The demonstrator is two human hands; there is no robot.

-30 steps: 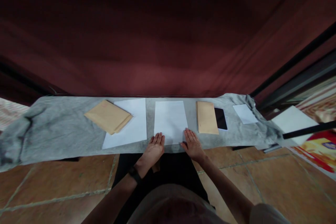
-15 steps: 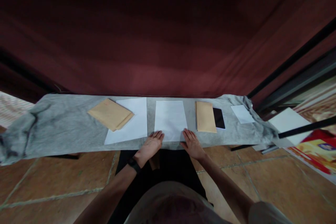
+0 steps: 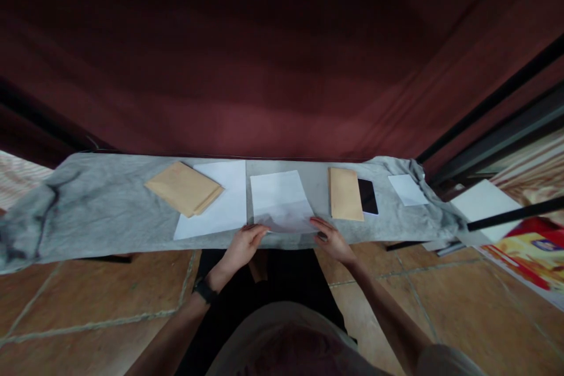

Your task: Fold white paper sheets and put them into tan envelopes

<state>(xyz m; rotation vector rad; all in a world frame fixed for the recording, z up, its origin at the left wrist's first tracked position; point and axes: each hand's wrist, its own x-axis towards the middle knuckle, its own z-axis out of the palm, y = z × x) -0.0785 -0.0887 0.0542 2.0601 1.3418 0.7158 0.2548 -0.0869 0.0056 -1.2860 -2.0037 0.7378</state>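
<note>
A white sheet of paper lies in front of me, its near edge lifted and slightly curved. My left hand pinches the near left corner between thumb and fingers. At the near right corner, my right hand grips the same sheet. To the left, a stack of brown envelopes rests at an angle on more white paper. Another small pile of brown envelopes sits right of the sheet, partly covering a dark-screened phone.
Grey cloth covers the narrow table, which stands against a dark red panel. A small white paper lies at the right end. Beyond it are a white board, a black bar and a red-yellow printed box.
Both hands were lying flat by the sheet's near corners. Now they grip it, the near edge is raised, and the sheet has shifted a little left and turned.
</note>
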